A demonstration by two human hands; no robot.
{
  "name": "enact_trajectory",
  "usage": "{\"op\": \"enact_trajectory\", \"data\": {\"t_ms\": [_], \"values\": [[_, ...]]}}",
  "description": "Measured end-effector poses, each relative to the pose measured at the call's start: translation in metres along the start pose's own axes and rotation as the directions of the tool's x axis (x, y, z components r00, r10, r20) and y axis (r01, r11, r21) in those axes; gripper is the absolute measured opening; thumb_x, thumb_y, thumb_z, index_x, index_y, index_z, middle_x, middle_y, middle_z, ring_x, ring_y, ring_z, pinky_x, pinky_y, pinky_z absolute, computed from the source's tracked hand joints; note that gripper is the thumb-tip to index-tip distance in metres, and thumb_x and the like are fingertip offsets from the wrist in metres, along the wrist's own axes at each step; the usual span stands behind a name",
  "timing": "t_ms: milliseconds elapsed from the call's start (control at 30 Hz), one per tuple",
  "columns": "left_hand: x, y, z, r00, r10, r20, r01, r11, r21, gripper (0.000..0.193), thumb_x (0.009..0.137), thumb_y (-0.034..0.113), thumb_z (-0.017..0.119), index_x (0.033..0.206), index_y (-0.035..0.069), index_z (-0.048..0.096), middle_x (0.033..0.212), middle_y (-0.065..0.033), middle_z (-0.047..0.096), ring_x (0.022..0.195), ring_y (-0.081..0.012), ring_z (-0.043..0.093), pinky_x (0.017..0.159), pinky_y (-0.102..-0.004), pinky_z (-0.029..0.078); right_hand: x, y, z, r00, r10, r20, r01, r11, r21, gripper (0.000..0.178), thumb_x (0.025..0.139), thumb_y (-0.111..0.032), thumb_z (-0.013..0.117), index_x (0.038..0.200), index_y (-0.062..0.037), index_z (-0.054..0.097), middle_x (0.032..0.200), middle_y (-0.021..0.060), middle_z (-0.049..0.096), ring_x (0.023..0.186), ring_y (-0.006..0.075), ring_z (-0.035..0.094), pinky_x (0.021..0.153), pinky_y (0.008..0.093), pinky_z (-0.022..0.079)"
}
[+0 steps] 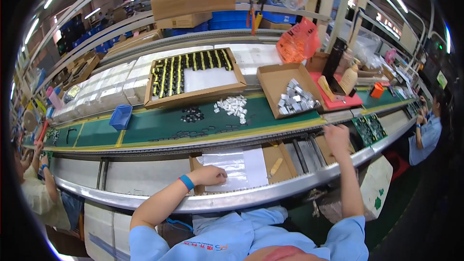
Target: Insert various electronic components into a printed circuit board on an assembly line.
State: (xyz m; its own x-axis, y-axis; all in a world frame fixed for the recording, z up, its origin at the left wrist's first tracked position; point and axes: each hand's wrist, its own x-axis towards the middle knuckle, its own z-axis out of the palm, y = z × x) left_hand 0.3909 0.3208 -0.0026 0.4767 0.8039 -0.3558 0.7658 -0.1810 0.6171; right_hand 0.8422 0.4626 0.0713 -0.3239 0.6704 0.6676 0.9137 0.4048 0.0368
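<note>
My left hand, with a blue band at its wrist, rests by a clear plastic bag and a white sheet in a shallow cardboard box. Its fingers are curled together; what they hold, if anything, is too small to make out. My right hand hovers at the conveyor's near rail, fingers bent inward and closed, their tips partly hidden. Just right of it lie green circuit boards on the rails. A small tan piece sits in the box.
Across the green belt lie white parts and black parts, beside a blue bin. Behind stand a tray of black-and-yellow components and a carton of silvery parts. A pump bottle stands right. People work at both ends.
</note>
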Motion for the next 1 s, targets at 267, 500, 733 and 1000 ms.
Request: {"op": "enact_trajectory", "data": {"t_ms": [267,500,733,1000], "values": [[0.007,-0.006,-0.004,0.979,-0.016,-0.205,0.055,0.981,0.187,0.032,0.094,0.028,0.06,0.113,0.004,0.068,0.093,-0.0129,0.073,0.083,-0.0248,0.07,0.078,-0.035,0.054,0.045,-0.211,0.04,0.895,-0.437,-0.094,0.407,0.711,0.574,0.029,0.075,0.001,0.056,0.102,-0.0058,0.064,0.099,0.0104,0.066,0.099,0.0288,0.062,0.099,0.0484,0.039],[0.016,0.0,0.006,0.992,-0.085,-0.093,0.079,0.994,-0.074,0.027,0.092,0.024,0.063,0.11,0.004,0.069,0.091,-0.0134,0.073,0.083,-0.0204,0.069,0.078,-0.033,0.054,0.017,-0.238,0.054,0.863,-0.489,-0.13,0.423,0.556,0.715,0.012,0.087,-0.014,0.057,0.098,-0.0152,0.06,0.067,0.0115,0.065,0.062,0.0333,0.063,0.06,0.0456,0.046],[0.005,0.019,0.012,0.984,0.147,0.097,-0.147,0.989,-0.006,0.031,0.094,0.029,0.06,0.114,0.007,0.067,0.103,-0.0159,0.07,0.092,-0.0354,0.068,0.082,-0.0422,0.054,0.022,-0.224,0.06,0.945,-0.277,0.172,0.035,0.61,0.791,0.016,0.095,-0.028,0.057,0.105,-0.0152,0.059,0.062,0.0151,0.062,0.057,0.0382,0.062,0.048,0.0497,0.045],[-0.017,0.047,0.001,0.964,0.264,-0.041,-0.259,0.96,0.109,0.02,0.089,0.025,0.064,0.101,0.009,0.066,0.085,-0.0117,0.066,0.073,-0.0343,0.065,0.068,-0.0444,0.052,0.004,-0.233,0.059,0.742,-0.6,0.299,0.079,0.521,0.85,0.027,0.088,-0.029,0.065,0.108,-0.0113,0.06,0.069,0.0089,0.065,0.068,0.0306,0.066,0.068,0.0429,0.05]]}}
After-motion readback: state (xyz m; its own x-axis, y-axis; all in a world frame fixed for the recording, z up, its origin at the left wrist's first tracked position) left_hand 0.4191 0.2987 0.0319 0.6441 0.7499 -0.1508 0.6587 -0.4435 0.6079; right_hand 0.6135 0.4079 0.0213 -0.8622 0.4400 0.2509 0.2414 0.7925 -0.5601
